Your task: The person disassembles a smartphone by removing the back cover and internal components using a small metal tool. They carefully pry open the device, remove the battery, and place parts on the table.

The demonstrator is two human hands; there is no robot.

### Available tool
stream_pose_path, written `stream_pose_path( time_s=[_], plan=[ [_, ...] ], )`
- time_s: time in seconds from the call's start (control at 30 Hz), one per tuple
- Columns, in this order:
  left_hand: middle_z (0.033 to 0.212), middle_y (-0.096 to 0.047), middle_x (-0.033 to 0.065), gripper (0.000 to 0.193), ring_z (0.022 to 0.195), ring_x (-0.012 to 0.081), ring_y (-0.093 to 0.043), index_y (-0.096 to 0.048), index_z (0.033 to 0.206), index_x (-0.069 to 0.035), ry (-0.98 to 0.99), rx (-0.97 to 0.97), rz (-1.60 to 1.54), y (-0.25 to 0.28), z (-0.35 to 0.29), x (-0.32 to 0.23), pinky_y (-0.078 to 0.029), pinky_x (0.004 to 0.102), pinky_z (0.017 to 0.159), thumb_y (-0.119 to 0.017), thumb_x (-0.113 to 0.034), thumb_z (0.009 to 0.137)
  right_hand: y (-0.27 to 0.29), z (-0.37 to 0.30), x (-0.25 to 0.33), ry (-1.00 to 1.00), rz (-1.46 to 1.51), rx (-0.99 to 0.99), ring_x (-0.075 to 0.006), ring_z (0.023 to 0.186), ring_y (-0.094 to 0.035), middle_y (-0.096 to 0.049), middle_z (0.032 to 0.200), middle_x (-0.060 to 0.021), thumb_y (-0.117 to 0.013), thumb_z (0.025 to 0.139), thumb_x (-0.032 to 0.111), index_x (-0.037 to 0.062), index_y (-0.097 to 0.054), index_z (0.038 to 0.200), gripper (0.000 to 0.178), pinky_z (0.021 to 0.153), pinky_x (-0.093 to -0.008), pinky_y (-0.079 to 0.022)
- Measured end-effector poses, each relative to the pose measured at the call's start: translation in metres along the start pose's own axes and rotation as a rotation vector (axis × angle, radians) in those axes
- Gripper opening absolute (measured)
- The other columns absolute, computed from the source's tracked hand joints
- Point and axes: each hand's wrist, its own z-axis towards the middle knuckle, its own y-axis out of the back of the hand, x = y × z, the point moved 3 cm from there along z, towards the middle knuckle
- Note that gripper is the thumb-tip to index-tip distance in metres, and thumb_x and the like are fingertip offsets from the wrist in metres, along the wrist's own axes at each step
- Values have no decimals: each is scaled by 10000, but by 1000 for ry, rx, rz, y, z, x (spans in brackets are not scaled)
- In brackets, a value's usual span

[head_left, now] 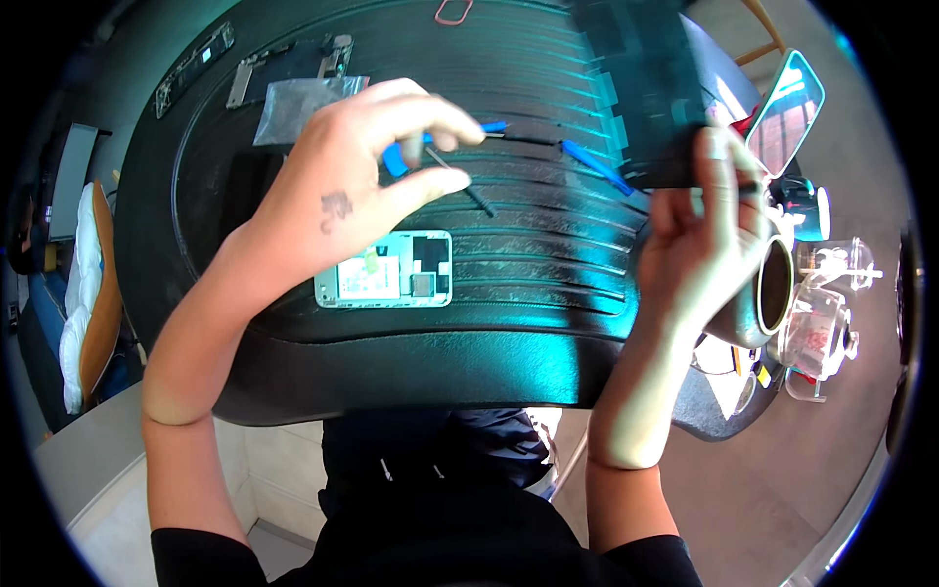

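Observation:
My left hand [357, 171] hovers over the black ridged table, its thumb and fingers apart with nothing visible between them. Beneath its fingertips lie a thin dark screwdriver [479, 201] and a blue plastic piece [393, 159]. Below that hand rests a pale phone body [367, 279] with its insides exposed. My right hand [709, 215] grips the lower right corner of a dark flat panel [646, 98], raised and blurred; its exact kind is unclear. Just left of this panel's lower edge is a blue pry tool [597, 166].
A clear plastic bag [298, 108] and stripped phone parts [284, 70] lie at the far left, with a pink frame [453, 12] at the back. On the right stand a phone [787, 112], a dark mug [748, 308] and clear plastic cups [817, 328].

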Motion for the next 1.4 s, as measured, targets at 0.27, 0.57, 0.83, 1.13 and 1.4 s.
stream_pose_path(
  time_s=[0.27, 0.57, 0.83, 1.13, 1.4],
  plan=[
    [830, -695, 149, 191, 706, 181, -686, -662, 962, 61, 276, -71, -857, -12, -6, -14, -568, 289, 654, -660, -125, 919, -24, -25, -13, -421, 97, 256, -10, 435, -352, -561, 690, 5, -679, 913, 80, -24, -669, 956, 112, 382, -186, -223],
    [822, -696, 179, 167, 681, 212, -700, -637, 1021, 54, 306, -258, -949, -4, -63, -4, -600, 317, 630, -598, -80, 931, -35, -47, -17, -500, -8, 531, -12, 447, -319, -444, 551, 54, -688, 926, 163, -15, -677, 950, 180, 410, -190, -250],
    [921, -688, 157, 223, 773, 220, -703, -613, 1118, 42, 301, -300, -961, -5, -84, 15, -609, 323, 676, -594, -75, 929, -40, -58, -21, -530, -21, 666, -18, 459, -380, -643, 707, -38, -648, 940, 115, -39, -679, 1028, 180, 408, -188, -277],
    [956, -691, 167, 247, 817, 226, -703, -618, 1100, 53, 349, -300, -1062, -12, -93, 23, -602, 341, 731, -645, -28, 869, -40, -61, -23, -536, -66, 726, -14, 457, -415, -691, 769, -73, -633, 930, 59, -54, -682, 1040, 165, 411, -171, -287],
    [927, -692, 164, 211, 795, 219, -702, -630, 1057, 63, 341, -294, -1060, -10, -95, 25, -601, 339, 727, -655, 11, 854, -40, -61, -26, -538, -55, 744, -15, 453, -420, -692, 768, -79, -625, 928, 41, -58, -678, 1038, 157, 410, -164, -283]
  ],
)
